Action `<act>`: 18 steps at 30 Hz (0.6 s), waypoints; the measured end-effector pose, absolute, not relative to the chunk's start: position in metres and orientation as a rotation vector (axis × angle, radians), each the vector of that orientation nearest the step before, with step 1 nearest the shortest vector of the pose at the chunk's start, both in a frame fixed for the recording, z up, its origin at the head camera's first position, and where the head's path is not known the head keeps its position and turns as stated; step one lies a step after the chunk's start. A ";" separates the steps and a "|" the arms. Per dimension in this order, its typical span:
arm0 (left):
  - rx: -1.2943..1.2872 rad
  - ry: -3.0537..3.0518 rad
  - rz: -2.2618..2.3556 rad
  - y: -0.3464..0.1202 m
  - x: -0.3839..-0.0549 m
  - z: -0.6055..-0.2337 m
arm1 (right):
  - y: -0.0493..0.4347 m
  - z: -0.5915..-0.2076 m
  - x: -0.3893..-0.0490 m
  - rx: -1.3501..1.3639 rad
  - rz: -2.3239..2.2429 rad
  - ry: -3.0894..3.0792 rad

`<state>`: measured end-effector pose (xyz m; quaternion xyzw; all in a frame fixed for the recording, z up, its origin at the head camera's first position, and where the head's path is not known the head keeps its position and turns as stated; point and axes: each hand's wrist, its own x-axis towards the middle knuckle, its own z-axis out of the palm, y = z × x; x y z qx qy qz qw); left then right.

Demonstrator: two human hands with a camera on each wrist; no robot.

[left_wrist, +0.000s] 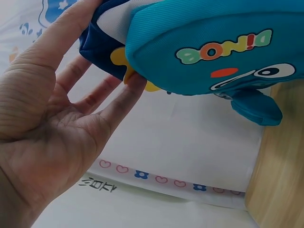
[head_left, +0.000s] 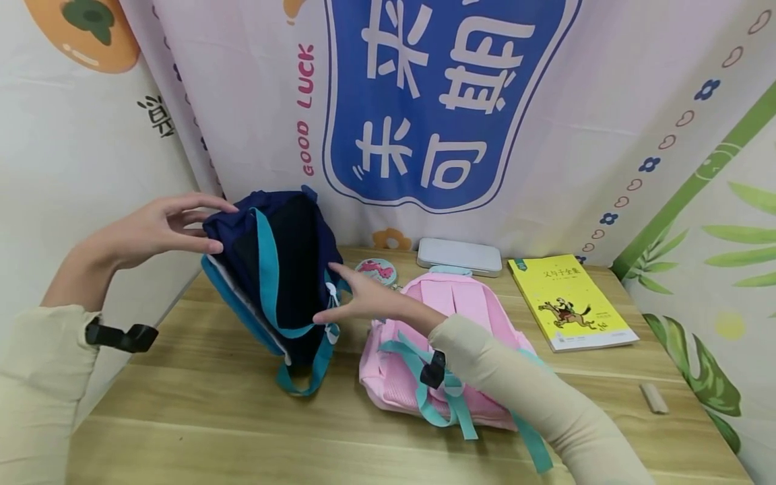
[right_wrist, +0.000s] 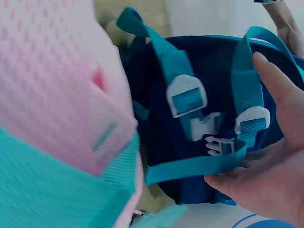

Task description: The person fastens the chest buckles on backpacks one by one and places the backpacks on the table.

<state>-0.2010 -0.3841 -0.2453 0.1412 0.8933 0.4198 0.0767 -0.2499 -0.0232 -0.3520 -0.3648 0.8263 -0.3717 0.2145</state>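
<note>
A navy backpack (head_left: 296,269) with turquoise straps stands tilted on the table (head_left: 242,431). Its teal front panel (left_wrist: 213,52) carries colourful letters and a cartoon eye. My left hand (head_left: 157,232) touches the bag's upper left corner, its fingers extended and spread. On the opposite side, my right hand (head_left: 370,293) has its thumb and fingers apart against the straps. White buckles (right_wrist: 186,96) show on the strap side in the right wrist view. Close beside the right forearm, a pink backpack (head_left: 445,306) lies with its turquoise straps upward, partly hidden by the sleeve.
Behind the pink bag are a round badge (head_left: 377,271) with a pink figure and a white flat case (head_left: 459,254). A yellow book (head_left: 566,296) lies to the right. Nearer the right edge is a small greyish block (head_left: 653,399). Printed cloth (head_left: 254,101) hangs behind the table.
</note>
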 end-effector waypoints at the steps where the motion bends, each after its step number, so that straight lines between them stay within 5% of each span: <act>1: 0.416 2.682 1.247 -0.385 -0.201 -0.246 | -0.024 -0.356 -0.249 -1.010 -1.002 2.282; 18: 0.331 2.704 1.257 -0.405 -0.190 -0.268 | -0.039 -0.376 -0.243 -1.154 -0.887 2.189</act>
